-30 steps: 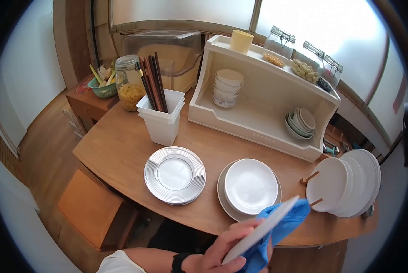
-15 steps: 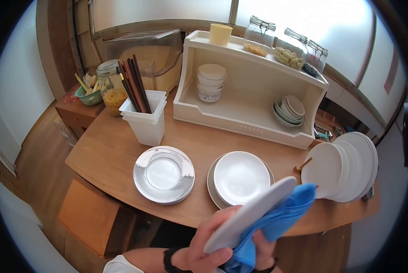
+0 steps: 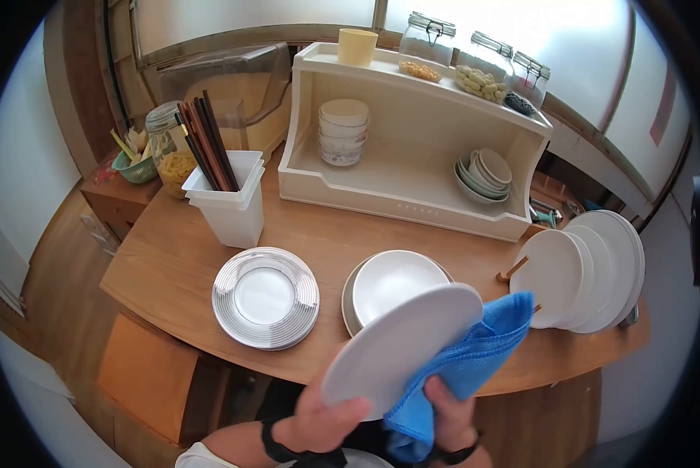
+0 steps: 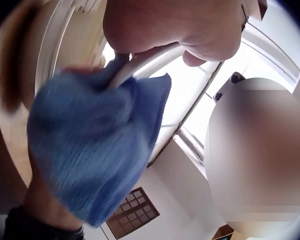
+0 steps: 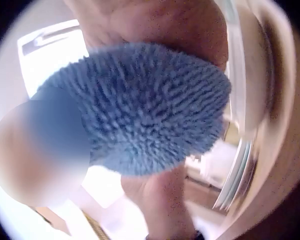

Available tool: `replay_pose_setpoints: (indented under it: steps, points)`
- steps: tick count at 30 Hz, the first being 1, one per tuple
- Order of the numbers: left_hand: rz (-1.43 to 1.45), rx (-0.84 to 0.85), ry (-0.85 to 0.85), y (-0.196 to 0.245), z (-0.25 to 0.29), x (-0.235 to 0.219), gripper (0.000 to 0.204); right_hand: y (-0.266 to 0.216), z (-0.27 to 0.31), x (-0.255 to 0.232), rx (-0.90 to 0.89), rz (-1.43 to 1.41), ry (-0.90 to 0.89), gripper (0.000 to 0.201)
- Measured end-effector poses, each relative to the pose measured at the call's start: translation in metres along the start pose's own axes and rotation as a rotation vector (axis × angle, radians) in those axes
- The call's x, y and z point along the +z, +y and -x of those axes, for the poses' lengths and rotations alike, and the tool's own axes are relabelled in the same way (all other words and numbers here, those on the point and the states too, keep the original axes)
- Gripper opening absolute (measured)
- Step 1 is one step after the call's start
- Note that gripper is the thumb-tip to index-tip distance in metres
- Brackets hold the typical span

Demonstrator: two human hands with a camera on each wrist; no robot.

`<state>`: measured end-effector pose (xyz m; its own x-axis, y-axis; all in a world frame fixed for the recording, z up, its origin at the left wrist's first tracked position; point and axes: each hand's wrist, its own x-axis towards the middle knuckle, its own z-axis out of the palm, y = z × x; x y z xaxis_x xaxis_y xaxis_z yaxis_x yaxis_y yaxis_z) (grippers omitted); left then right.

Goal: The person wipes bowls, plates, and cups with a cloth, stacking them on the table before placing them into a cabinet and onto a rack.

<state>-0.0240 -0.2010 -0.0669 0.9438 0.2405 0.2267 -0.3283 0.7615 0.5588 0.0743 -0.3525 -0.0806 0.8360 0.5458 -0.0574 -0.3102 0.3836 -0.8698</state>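
My left hand [image 3: 318, 417] grips a white plate [image 3: 404, 339] by its lower rim, thumb on the face towards me. The plate is tilted up above the table's front edge and overlaps a stacked white plate [image 3: 396, 277] in the head view. Folded in my right hand [image 3: 451, 409] is a blue cloth [image 3: 482, 351], pressed against the plate's right side and back. In the left wrist view the cloth [image 4: 95, 140] wraps over the rim below my left hand [image 4: 170, 25]. Its shaggy pile faces the right wrist camera and hides most of the plate there.
Ring-edged plates [image 3: 265, 296] lie stacked at left. White plates [image 3: 549, 281] stand in a wooden rack at right. Behind are a white container [image 3: 233, 214] of chopsticks and a cream shelf [image 3: 404, 207] with bowls [image 3: 343, 132], small dishes [image 3: 482, 175] and glass jars [image 3: 486, 74].
The plate has turned from nearly edge-on to show more of its face, and both hands have shifted slightly left and up. The cloth stays against it. The head view has swung right.
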Motion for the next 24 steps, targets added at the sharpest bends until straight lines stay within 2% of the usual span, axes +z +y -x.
replay_pose_setpoints:
  steps: [1, 2, 3, 4, 5, 6, 7, 9, 13, 15, 16, 18, 19, 21, 22, 23, 24]
  points:
    - [-0.005, -0.063, -0.075, 0.012, -0.004, -0.004, 0.062, -0.01, 0.0, -0.009, 0.0, -0.003, 0.004, 0.057]
    - [0.019, -0.091, -0.168, 0.023, -0.009, -0.004, 0.065, -0.03, -0.001, -0.027, -0.125, 0.346, -0.127, 0.055]
    - [0.022, -0.09, -0.167, 0.025, -0.013, -0.002, 0.065, -0.042, -0.002, -0.035, -0.249, 0.697, -0.259, 0.053]
    - [-0.031, -0.16, -0.106, 0.026, -0.014, 0.0, 0.068, -0.04, -0.001, -0.034, -0.242, 0.701, -0.262, 0.053]
    - [-0.085, -0.229, -0.047, 0.025, -0.014, 0.002, 0.072, -0.037, -0.001, -0.03, -0.274, 0.629, -0.149, 0.051]
    - [0.053, -0.236, -0.132, 0.019, -0.016, -0.008, 0.067, -0.031, -0.003, -0.022, -0.31, 0.554, -0.04, 0.049]
    - [0.055, -0.23, -0.13, 0.015, -0.017, -0.009, 0.067, -0.016, -0.005, -0.002, -0.315, 0.306, 0.165, 0.046]
    - [0.075, -0.197, -0.036, 0.009, -0.02, -0.01, 0.064, 0.01, -0.011, -0.001, -0.386, 0.302, 0.27, 0.049]
    - [0.077, -0.271, 0.027, 0.003, -0.012, -0.02, 0.062, 0.019, -0.008, -0.016, -0.406, 0.392, 0.198, 0.044]
    - [0.163, -0.231, 0.11, -0.001, -0.01, -0.022, 0.06, 0.006, -0.006, -0.017, -0.493, 0.672, 0.024, 0.047]
    - [0.154, -0.238, 0.097, -0.002, -0.008, -0.022, 0.06, 0.0, -0.007, -0.008, -0.506, 0.666, 0.035, 0.047]
    - [0.155, -0.066, 0.133, 0.0, -0.006, -0.021, 0.059, -0.014, -0.006, 0.018, -0.926, 1.221, -0.043, 0.052]
    - [0.149, -0.072, 0.121, 0.006, -0.007, -0.011, 0.059, -0.017, 0.004, 0.021, -0.866, 1.427, -0.177, 0.061]
    - [0.119, -0.238, 0.507, 0.02, -0.004, 0.012, 0.067, -0.006, 0.013, 0.034, -0.789, 1.476, -0.544, 0.055]
    - [0.066, -0.28, 0.478, 0.023, -0.004, 0.011, 0.071, -0.01, 0.012, 0.039, -0.791, 1.475, -0.529, 0.055]
    - [0.056, -0.291, 0.473, 0.022, -0.003, 0.011, 0.071, -0.018, 0.01, 0.044, -0.831, 1.501, -0.569, 0.045]
    - [-0.097, -0.317, 0.483, 0.021, 0.0, 0.011, 0.073, -0.025, 0.006, 0.049, -0.872, 1.526, -0.611, 0.035]
